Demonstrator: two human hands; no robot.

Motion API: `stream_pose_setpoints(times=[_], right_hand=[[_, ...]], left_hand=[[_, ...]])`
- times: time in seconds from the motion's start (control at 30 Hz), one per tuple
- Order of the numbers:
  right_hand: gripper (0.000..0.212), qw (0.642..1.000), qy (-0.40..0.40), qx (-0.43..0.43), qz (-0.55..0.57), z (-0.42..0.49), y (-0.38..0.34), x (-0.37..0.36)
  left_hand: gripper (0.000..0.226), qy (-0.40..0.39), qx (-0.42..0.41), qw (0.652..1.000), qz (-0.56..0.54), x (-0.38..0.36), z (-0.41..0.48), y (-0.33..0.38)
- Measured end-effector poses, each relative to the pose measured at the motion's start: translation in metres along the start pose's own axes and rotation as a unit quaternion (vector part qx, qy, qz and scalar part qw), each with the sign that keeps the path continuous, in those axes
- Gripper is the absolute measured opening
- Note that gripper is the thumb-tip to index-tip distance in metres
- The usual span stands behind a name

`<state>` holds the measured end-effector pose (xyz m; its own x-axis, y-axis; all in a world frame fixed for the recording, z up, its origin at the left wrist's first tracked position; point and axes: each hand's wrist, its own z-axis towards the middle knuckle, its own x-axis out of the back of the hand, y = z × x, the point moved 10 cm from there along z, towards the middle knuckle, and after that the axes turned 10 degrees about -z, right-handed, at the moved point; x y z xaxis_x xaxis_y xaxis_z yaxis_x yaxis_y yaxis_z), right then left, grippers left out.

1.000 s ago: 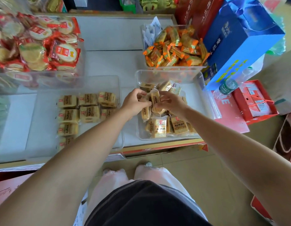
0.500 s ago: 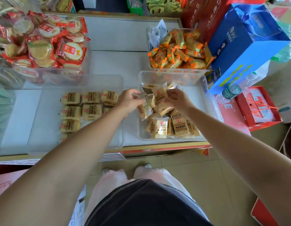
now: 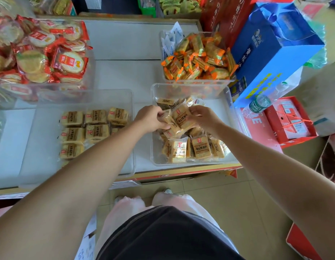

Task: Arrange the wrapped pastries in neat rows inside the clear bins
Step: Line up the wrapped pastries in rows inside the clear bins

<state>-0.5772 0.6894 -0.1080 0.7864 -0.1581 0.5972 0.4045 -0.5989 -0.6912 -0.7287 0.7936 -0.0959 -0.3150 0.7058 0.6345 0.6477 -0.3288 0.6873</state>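
Two bins on bench (image 3: 125, 72) | left bin (image 3: 40, 156): rowed pastries (image 3: 87, 126) lie flat | left hand (image 3: 150, 119): fingers curled round held packets (image 3: 181, 117), above heap (image 3: 191, 149) in right bin (image 3: 222, 113) | right hand (image 3: 203, 117): fingers pinching same packets | judged light, crinkly-slippery, crumbly; grip flat faces, gently

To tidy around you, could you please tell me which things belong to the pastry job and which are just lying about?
In use: left clear bin, right clear bin, held pastries.
Lying about: rice crackers, orange-wrapped snacks, blue box, water bottle.
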Motion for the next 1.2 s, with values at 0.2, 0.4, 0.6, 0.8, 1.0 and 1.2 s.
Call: stream_pose_setpoints(times=[0.2, 0.4, 0.6, 0.8, 1.0, 1.2], right_hand=[[0.033, 0.997, 0.047, 0.005, 0.065, 0.008, 0.004, 0.028], [0.039, 1.000, 0.017, -0.008, 0.019, 0.009, 0.014, 0.027], [0.032, 0.996, 0.014, 0.009, 0.084, 0.012, 0.008, 0.043], [0.043, 0.989, -0.097, -0.030, 0.111, 0.008, 0.013, 0.016], [0.049, 0.993, -0.098, -0.006, 0.062, 0.008, 0.006, 0.007], [0.047, 0.997, -0.077, 0.024, -0.001, 0.003, -0.005, 0.004]], left_hand=[[0.054, 0.019, 0.020, 0.999, 0.016, 0.003, 0.010, 0.003], [0.037, -0.056, 0.072, 0.994, -0.054, -0.023, 0.020, -0.002], [0.040, -0.009, 0.087, 0.995, -0.055, -0.014, 0.030, -0.003], [0.028, -0.030, 0.112, 0.976, -0.186, -0.022, 0.030, -0.009], [0.016, -0.052, 0.109, 0.954, -0.275, -0.028, 0.025, -0.007], [0.035, -0.067, 0.113, 0.945, -0.300, -0.029, 0.015, -0.004]])
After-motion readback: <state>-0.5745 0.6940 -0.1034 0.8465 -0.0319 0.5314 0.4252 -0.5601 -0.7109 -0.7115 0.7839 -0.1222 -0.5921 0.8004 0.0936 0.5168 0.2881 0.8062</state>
